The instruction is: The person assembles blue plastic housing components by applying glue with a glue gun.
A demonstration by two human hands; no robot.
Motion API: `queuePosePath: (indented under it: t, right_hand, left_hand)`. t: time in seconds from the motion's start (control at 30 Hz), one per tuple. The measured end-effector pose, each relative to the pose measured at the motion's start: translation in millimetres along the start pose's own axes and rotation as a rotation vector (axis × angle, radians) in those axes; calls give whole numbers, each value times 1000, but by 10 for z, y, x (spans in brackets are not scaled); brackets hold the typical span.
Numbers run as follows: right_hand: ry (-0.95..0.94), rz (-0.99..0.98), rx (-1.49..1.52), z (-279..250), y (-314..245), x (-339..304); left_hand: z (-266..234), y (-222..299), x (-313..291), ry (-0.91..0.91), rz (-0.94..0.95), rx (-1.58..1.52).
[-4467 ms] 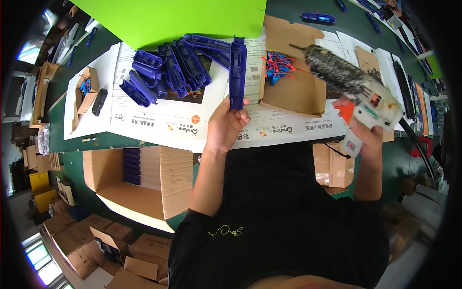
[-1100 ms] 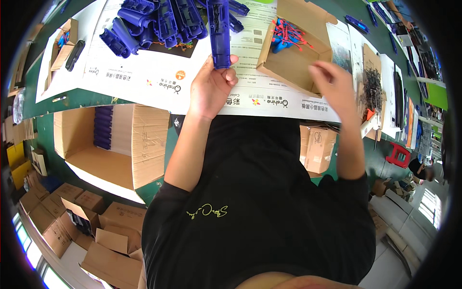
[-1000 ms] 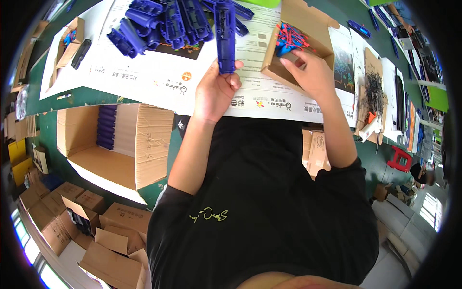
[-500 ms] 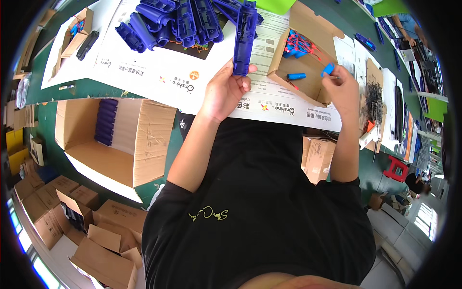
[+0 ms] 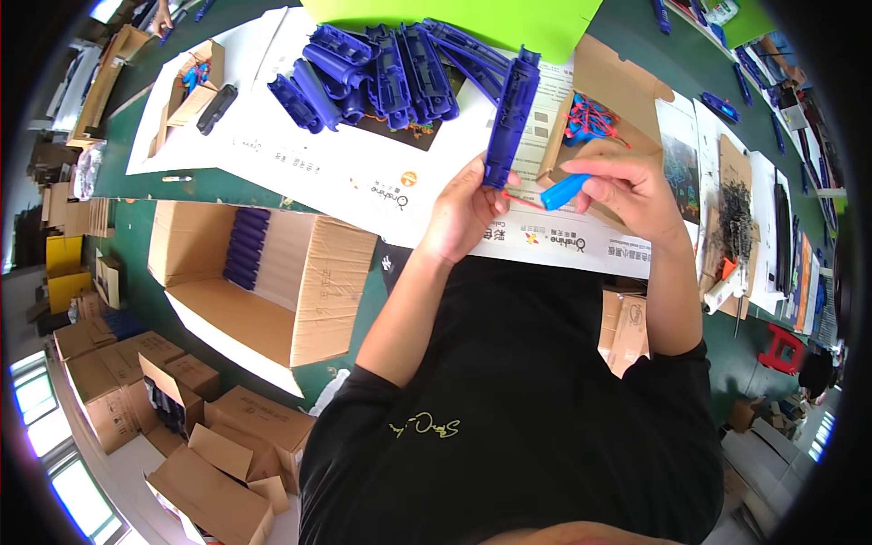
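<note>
My left hand (image 5: 465, 211) is closed round the lower end of a long dark-blue plastic housing half (image 5: 513, 118), held tilted with its hollow, ribbed inside showing. Between the thumb and fingers of my right hand (image 5: 636, 193) is a blue cylindrical battery (image 5: 564, 193). Red wire (image 5: 524, 199) runs from the battery's end toward the bottom of the housing. Just beyond the right hand stands an open cardboard box (image 5: 627, 77) with several blue batteries and red wires (image 5: 589, 120) in it. Beyond my left hand lies a pile of similar blue housing halves (image 5: 391, 77).
White printed sheets (image 5: 354, 186) cover part of the green table. A large carton (image 5: 327, 282) with stacked blue housings (image 5: 246, 247) stands at the left. Farther left are a small box (image 5: 193, 104) and a dark housing (image 5: 217, 110). Dark wires (image 5: 734, 213) lie on cardboard at the right.
My right hand has brought the battery out from over the box, leftward to near the housing's lower end. The housing stays in my left hand. The whole view has shifted somewhat.
</note>
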State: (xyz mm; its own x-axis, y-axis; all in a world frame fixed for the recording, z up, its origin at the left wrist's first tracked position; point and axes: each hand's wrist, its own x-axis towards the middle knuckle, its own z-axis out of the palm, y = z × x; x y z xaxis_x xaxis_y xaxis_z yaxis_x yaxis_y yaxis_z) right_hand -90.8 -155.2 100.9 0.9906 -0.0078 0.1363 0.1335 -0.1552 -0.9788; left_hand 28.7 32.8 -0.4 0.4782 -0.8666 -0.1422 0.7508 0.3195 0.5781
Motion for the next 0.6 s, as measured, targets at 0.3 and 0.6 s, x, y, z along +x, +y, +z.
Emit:
queuePosePath:
  t: [0.3,0.6]
  right_hand:
    - [265,283,-11,-38,143,316]
    - [468,165,-15,48,319,506]
  left_hand:
    - [19,2,-15,-58,16,126]
    - [56,4,-4,-81,12,212]
